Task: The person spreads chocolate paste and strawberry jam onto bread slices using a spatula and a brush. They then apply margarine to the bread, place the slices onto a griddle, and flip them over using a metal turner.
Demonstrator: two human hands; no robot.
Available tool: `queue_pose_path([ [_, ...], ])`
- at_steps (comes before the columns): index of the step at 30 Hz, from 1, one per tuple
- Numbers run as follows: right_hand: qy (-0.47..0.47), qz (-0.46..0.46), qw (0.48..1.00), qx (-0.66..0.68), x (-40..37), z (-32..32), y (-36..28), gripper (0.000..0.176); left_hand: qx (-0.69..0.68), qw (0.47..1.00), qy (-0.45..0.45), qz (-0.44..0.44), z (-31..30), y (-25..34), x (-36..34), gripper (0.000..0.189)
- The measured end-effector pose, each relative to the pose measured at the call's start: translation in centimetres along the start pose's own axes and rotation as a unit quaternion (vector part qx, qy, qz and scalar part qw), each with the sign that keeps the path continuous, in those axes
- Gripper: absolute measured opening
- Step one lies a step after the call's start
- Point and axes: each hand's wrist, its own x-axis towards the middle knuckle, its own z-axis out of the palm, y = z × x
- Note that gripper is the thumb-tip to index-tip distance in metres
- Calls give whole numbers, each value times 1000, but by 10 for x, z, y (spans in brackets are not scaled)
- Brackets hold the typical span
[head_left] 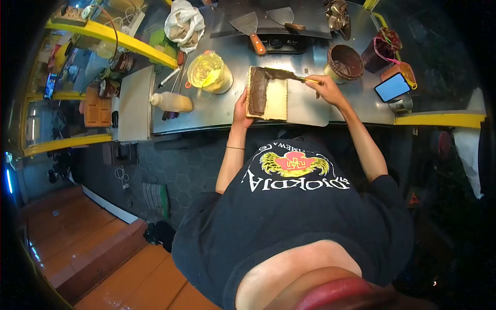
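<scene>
A rectangular slab of pale bread (277, 101) lies on the metal counter, its left part covered with dark brown spread (258, 95). My left hand (242, 110) is closed on the bread's left edge, near the lower corner. From the right, my right hand (325, 89) grips the handle of a spatula (284, 74), whose dark, coated blade rests on the upper part of the bread, at the spread's top end. Right of the bread stands a brown-smeared tub (345, 63). To its left is a clear pitcher (211, 73) with yellow contents.
Two scrapers (257, 45) (282, 16) lie on the griddle (222, 19) at the back. A cream-filled bottle (173, 102) lies at the left, and a phone (392, 87) rests at the right beside a can (401, 104). Yellow rails (439, 120) border the counter.
</scene>
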Motion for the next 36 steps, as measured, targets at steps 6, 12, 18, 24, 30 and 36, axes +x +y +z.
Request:
queue_pose_path([
  [6, 7, 7, 998, -64, 16, -5, -8, 32, -2, 1000, 4, 10, 1, -1, 1, 43],
  [12, -106, -32, 987, -117, 3, 11, -21, 28, -7, 999, -38, -10, -7, 1, 5, 43],
  [18, -141, -15, 986, -91, -15, 10, -39, 26, -13, 1000, -5, -3, -6, 0, -3, 44],
  [24, -44, -108, 992, 41, 34, 35, 9, 28, -5, 996, 72, 43, -74, -10, 14, 43],
  [30, -92, -143, 984, -59, -3, 18, 2, 27, 13, 999, 17, 34, -22, -3, 5, 46],
  [36, -152, -17, 988, 3, -1, -11, -9, 28, 26, 1000, 13, -7, -3, 5, -1, 41],
])
